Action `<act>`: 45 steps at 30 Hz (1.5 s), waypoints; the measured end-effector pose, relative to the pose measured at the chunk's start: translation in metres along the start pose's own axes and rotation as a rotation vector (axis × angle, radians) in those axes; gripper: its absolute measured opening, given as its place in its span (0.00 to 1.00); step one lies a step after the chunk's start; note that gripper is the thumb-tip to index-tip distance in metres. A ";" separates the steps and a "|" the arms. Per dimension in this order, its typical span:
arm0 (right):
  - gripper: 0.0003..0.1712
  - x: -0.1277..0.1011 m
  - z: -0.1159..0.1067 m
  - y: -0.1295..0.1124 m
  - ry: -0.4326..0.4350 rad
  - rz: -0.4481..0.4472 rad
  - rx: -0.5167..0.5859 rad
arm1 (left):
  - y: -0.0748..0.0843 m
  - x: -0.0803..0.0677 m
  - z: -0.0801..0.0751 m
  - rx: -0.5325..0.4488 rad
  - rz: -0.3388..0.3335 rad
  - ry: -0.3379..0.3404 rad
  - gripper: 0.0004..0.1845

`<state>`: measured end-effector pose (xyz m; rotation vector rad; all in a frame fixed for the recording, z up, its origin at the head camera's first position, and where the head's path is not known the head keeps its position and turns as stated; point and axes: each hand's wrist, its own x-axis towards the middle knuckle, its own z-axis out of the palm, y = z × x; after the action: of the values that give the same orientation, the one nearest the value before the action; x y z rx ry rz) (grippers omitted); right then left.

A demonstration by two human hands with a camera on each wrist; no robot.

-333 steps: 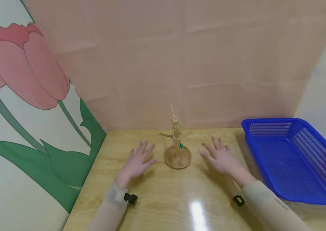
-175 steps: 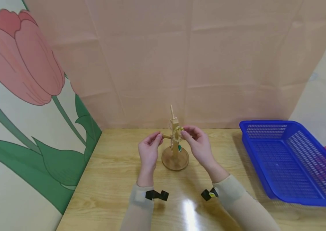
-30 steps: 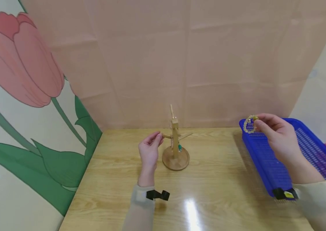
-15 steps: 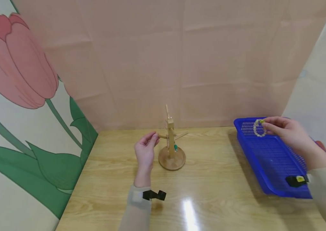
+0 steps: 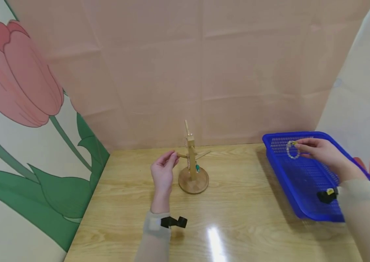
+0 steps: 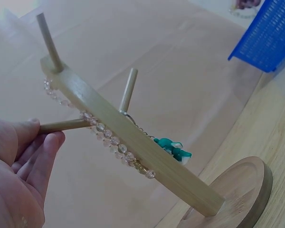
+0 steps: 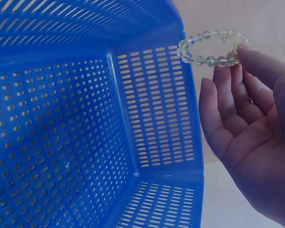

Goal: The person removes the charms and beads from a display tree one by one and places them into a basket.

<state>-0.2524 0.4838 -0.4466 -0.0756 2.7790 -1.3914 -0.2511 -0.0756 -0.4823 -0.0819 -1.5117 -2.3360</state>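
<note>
Pinched between thumb and fingertip, a pale beaded bracelet (image 7: 210,46) dangles from the person's right hand (image 5: 319,153), the other fingers spread loosely beneath it as the right wrist view shows. That light pinch at one point lets the loop hang free, so it seems held to be let go rather than carried far. It hangs over the far end of the blue basket (image 5: 306,189), inside its rim and clear of the perforated floor; nothing else lies in the part of the basket that shows.

Across the table (image 5: 237,218), the left hand (image 5: 162,174) grips the tip of a side peg (image 6: 66,126) of the wooden stand (image 5: 192,171) between thumb and curled fingers. I take this as a steadying hold: the stand is slender on a round base, and a hand on the peg would stop it tipping or sliding. A second string of clear beads (image 6: 107,135) hangs down along the stand's upright post, and a small chain with a teal charm (image 6: 173,147) hangs from another peg beside it.

Stand and basket sit well apart, the stand near the middle of the table, the basket at its right edge. A pink backdrop closes the rear, with a painted tulip panel (image 5: 18,80) on the left.
</note>
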 end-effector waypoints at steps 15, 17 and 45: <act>0.31 0.001 0.002 0.016 -0.038 0.021 0.036 | 0.000 0.001 0.000 -0.006 0.002 -0.005 0.08; 0.29 -0.001 0.003 0.019 -0.043 0.023 0.052 | -0.001 0.001 0.000 -0.008 0.004 -0.008 0.08; 0.31 -0.004 0.019 0.051 -0.073 0.044 0.095 | -0.002 -0.001 -0.001 -0.006 0.003 -0.003 0.08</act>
<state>-0.2490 0.4992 -0.4991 -0.0605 2.6355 -1.4767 -0.2504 -0.0752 -0.4849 -0.0896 -1.5052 -2.3395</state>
